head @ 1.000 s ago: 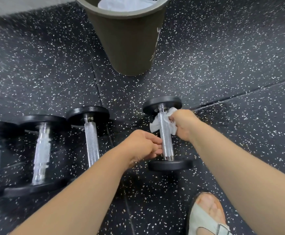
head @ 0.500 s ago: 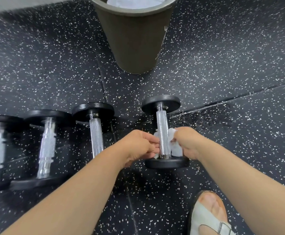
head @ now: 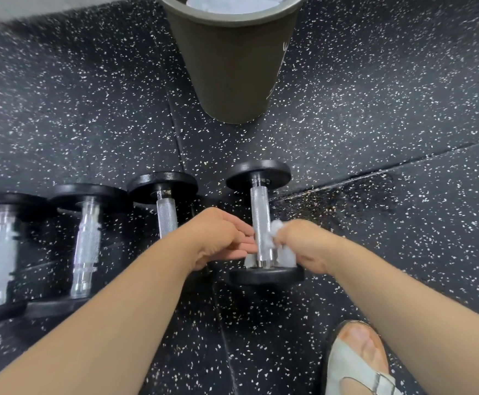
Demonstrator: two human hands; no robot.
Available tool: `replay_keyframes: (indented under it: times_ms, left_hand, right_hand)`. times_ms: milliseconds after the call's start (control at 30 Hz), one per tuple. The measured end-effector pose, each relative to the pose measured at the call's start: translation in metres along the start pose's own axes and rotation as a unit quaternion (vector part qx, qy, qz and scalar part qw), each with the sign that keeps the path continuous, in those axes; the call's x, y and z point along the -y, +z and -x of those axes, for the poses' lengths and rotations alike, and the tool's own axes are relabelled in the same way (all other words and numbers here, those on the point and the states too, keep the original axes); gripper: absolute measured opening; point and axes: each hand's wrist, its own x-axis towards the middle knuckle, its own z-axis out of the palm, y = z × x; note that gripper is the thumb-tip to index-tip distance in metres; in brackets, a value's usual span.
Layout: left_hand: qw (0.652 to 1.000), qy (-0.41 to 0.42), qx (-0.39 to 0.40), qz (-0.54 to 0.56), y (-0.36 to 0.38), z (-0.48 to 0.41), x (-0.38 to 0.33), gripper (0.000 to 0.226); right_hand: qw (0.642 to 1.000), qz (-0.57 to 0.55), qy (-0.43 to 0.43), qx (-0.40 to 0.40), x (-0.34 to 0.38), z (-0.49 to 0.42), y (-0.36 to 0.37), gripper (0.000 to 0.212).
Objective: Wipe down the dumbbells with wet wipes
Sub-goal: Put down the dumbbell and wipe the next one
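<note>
Wipe (head: 285, 252) slid down the dumbbell (head: 261, 220) on speckled floor (head: 375, 109).

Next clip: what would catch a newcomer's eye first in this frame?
Two bare forearms converge at centre on a dumbbell lying on the speckled floor; the right hand presses a white wet wipe against the near end of its chrome handle, and the left hand is at its other side. More dumbbells line up to the left, and an olive bin stands beyond.
</note>
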Motion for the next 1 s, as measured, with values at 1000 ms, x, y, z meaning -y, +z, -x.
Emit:
replay_keyframes:
  times_ms: [1000]
  left_hand:
    - [0.999,-0.016,-0.032,-0.005,-0.020,0.005,0.005,0.020]
  right_hand:
    - [0.981,0.186,-0.057,-0.013,0.011,0.019,0.029,0.022]
